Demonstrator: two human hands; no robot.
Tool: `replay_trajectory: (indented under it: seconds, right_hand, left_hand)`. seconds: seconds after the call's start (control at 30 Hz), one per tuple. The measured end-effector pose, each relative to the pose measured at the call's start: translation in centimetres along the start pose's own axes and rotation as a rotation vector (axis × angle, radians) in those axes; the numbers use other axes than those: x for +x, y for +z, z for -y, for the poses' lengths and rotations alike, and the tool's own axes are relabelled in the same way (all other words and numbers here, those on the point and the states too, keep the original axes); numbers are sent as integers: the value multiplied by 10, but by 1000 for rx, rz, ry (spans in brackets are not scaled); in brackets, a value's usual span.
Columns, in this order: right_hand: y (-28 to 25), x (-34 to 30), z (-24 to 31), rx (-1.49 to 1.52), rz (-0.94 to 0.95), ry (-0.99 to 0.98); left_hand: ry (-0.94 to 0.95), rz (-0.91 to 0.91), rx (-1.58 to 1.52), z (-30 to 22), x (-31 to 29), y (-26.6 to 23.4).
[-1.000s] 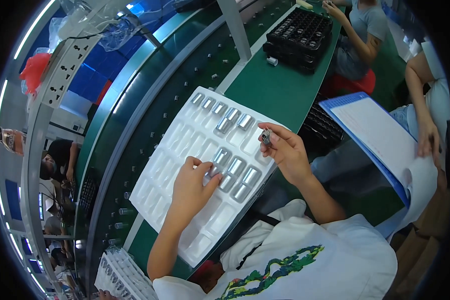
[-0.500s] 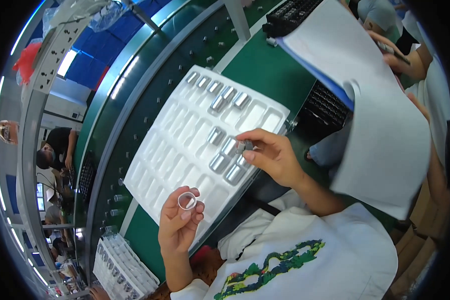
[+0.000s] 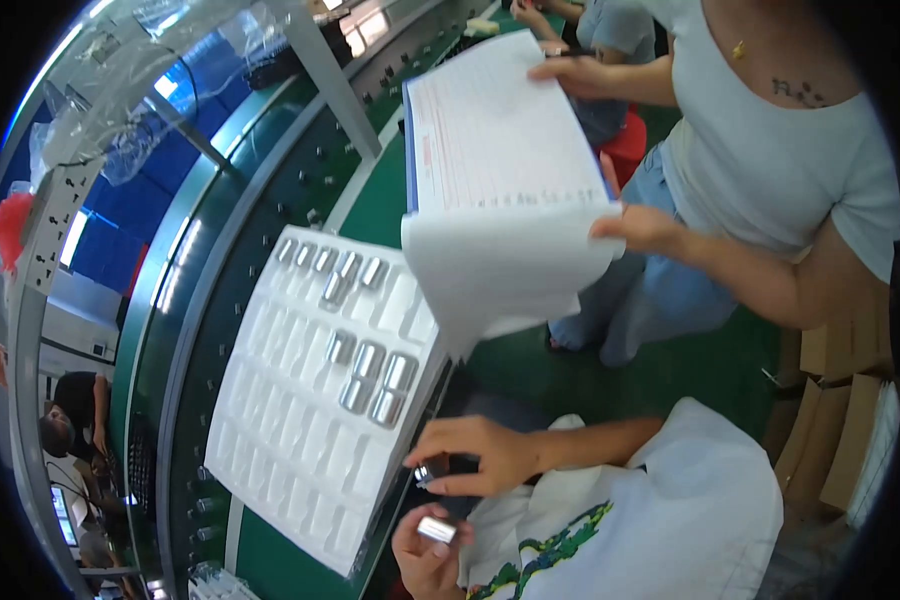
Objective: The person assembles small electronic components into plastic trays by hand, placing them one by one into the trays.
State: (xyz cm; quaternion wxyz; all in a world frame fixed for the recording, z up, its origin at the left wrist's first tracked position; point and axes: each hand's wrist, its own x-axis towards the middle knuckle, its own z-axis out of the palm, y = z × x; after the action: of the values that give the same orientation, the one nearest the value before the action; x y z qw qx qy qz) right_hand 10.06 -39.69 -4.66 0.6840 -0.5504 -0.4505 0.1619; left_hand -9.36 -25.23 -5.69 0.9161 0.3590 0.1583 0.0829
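Observation:
My left hand (image 3: 419,562) is closed around a short, shiny silver metal cylinder (image 3: 437,529) near the lower edge. Just above it, my right hand (image 3: 485,457) pinches a second small metal piece (image 3: 428,470), silver and dark, partly covered by the fingers. Both hands are beside the near right edge of a white plastic tray (image 3: 270,400) with rows of moulded pockets. Several silver cylinders (image 3: 368,360) lie in pockets on its right side, and more silver cylinders (image 3: 322,260) sit along its far end.
To the right, a person (image 3: 760,170) holds a clipboard with white sheets (image 3: 510,130) that overhangs the tray's far right corner. A conveyor (image 3: 232,290) with small metal parts runs along the left, behind a metal post (image 3: 330,80). Cardboard boxes (image 3: 820,440) stand at the right.
My view has turned right. My right hand has drawn back from the tray pockets toward my body, and both hands are now closer together off the tray's edge. The clipboard's sheets have swung left.

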Motion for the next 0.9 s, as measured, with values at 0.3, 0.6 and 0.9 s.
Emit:
replay_trajectory:
  seconds: [0.3,0.6,0.9]
  right_hand:
    - [-23,-24,-12,48,86,119]
    - [-35,-15,5,36,84,76]
    - [-34,-1,12,-241,15,-126]
  left_hand:
    - [90,-141,445,20,25,40]
    - [307,-19,917,4,38,48]
    - [477,-97,1220,-8,48,52]
